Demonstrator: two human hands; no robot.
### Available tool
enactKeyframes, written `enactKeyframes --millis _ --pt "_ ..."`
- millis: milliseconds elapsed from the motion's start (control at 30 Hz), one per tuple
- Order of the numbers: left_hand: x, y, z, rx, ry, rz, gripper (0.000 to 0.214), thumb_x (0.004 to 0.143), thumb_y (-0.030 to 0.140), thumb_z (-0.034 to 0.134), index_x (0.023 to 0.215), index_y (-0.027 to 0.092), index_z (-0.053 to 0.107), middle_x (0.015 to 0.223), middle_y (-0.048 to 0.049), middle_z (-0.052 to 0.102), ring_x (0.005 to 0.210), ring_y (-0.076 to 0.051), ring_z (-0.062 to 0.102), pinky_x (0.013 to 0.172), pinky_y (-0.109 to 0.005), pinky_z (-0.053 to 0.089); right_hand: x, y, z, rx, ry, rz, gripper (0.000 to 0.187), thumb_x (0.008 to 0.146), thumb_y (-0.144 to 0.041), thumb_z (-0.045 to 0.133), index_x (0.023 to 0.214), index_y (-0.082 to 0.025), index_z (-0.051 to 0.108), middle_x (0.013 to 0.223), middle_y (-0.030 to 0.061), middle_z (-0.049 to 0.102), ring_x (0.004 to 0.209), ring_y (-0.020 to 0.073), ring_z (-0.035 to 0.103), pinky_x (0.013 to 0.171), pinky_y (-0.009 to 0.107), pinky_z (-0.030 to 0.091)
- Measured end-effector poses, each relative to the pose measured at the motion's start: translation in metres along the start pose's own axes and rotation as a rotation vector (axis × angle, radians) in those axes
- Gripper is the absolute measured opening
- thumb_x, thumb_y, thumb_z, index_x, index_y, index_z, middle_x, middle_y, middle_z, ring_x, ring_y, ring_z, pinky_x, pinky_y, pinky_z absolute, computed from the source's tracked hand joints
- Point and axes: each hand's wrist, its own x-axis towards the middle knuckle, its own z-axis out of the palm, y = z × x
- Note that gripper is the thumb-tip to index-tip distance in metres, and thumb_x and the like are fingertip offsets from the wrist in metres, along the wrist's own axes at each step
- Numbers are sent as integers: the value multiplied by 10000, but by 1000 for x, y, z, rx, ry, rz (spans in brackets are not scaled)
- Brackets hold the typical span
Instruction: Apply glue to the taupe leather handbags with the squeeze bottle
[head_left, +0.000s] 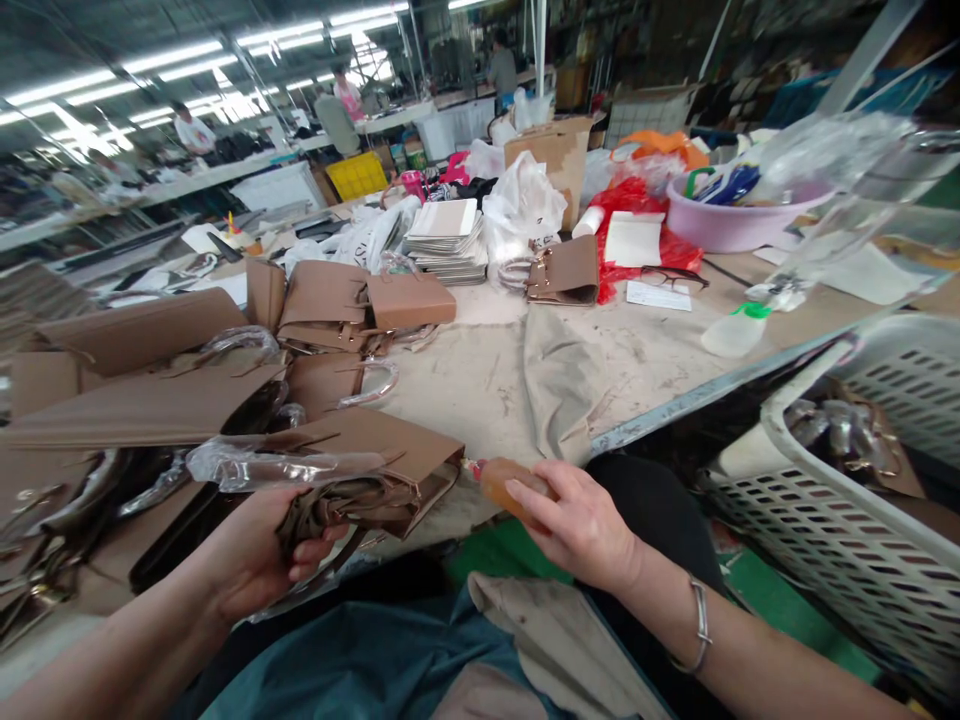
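Note:
My left hand grips a brown handbag by the bunched dark fabric at its opening. A plastic-wrapped handle lies across the bag above that hand. In my right hand is a squeeze bottle of amber liquid, fingers wrapped round it. Its reddish nozzle points left and meets or nearly meets the bag's right edge; I cannot tell if they touch. The bag lies tilted at the front edge of the table, its base toward the bottle.
More brown handbags are heaped at the left. A white perforated basket with bags stands at the right. Beyond are a stack of boards, a white bottle with green cap, glasses and a lilac basin. Several people work in the background.

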Motion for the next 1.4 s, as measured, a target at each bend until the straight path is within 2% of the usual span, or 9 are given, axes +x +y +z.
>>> enactKeyframes --millis 200,467,667,833,933,1100,1233,1400 --pt "4 6 2 14 -53 13 347 920 253 350 734 104 603 482 -30 481 333 -71 327 282 -139 238 -1 0 5 23 -52 13 312 864 -161 568 1170 -182 623 1024 129 551 858 239 559 740 368 536" --pt "8 18 14 36 -158 53 279 954 302 411 942 99 602 544 -26 513 365 -56 352 329 -120 253 0 12 2 50 -75 142 346 848 -185 608 1194 -185 621 1070 129 563 868 220 596 736 337 558" --pt "7 18 20 67 -139 51 318 964 303 388 984 93 626 544 -34 529 354 -56 351 321 -118 259 5 20 0 -12 -62 145 367 849 -176 608 1216 -199 622 1093 142 551 862 237 611 728 364 568" --pt "4 22 23 -9 -185 48 316 970 320 408 879 82 594 557 -46 518 375 -54 380 332 -115 287 8 23 3 49 -99 181 329 855 -206 621 1183 -183 625 1046 120 559 820 211 614 701 323 564" --pt "6 31 31 -49 -205 45 312 974 330 431 915 72 594 584 -66 533 403 -58 421 359 -109 336 14 28 3 63 -101 181 313 863 -238 636 1172 -191 627 1048 108 559 810 200 612 694 308 555" --pt "20 52 48 -47 -158 72 273 923 328 487 916 78 596 596 -97 545 394 -86 433 320 -135 350 25 37 1 25 -160 128 296 860 -235 657 1151 -194 632 1003 90 560 812 197 595 686 292 531" --pt "33 61 55 -21 -111 78 257 904 304 493 894 72 604 592 -95 547 376 -79 413 304 -135 343 22 46 0 6 -123 125 314 873 -232 642 1183 -188 616 1020 101 559 818 198 596 691 297 535" --pt "40 62 59 -3 -131 77 248 894 303 510 899 84 627 598 -85 553 361 -72 384 284 -134 314 19 58 3 -29 -71 188 332 875 -248 644 1202 -203 615 1062 109 563 836 208 611 704 308 549"
